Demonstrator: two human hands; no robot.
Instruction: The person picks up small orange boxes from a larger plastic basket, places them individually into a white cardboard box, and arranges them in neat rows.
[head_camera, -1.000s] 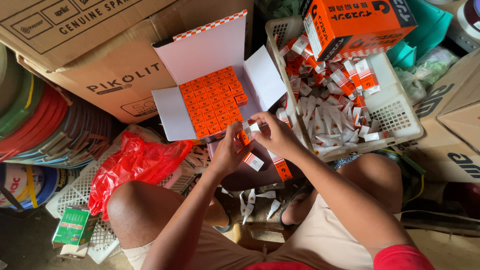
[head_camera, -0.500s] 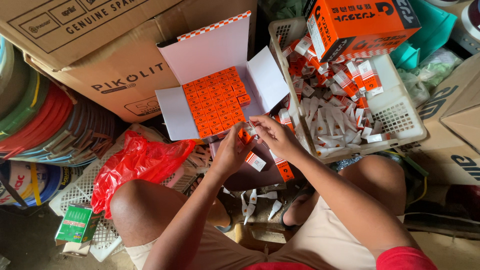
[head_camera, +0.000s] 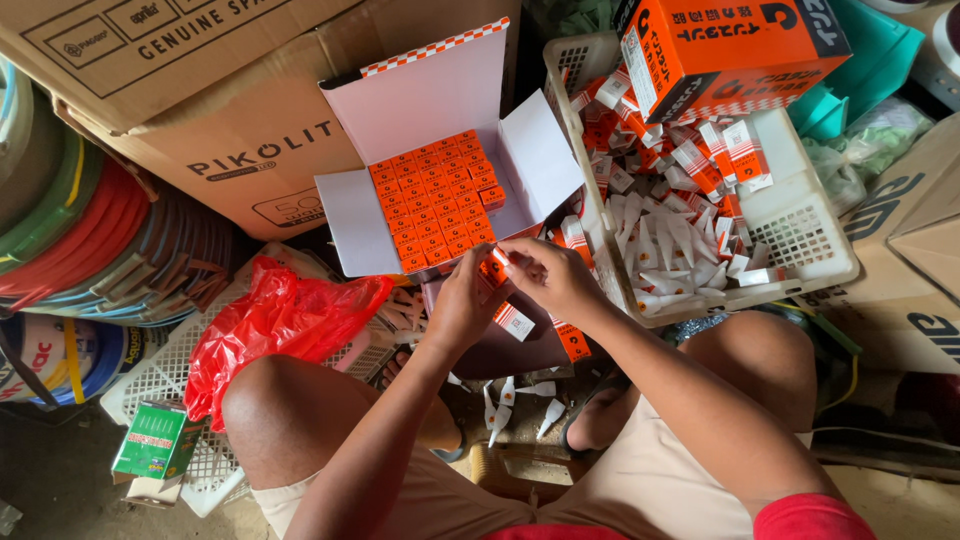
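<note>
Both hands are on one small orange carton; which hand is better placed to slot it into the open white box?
Probably left: the left hand sits just below the open white box, while the right hand lies nearer the white basket.

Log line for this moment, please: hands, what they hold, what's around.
left hand + right hand: together on small orange carton | ahead: open box of orange cartons | right: white basket | left: red bag

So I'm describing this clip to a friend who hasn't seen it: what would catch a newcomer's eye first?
Probably the open white carton at top centre, packed with rows of small orange boxes. Just below it, the left hand and right hand meet over one small orange box. To the right a white basket holds loose white tubes, and a red plastic bag lies at left.
</note>
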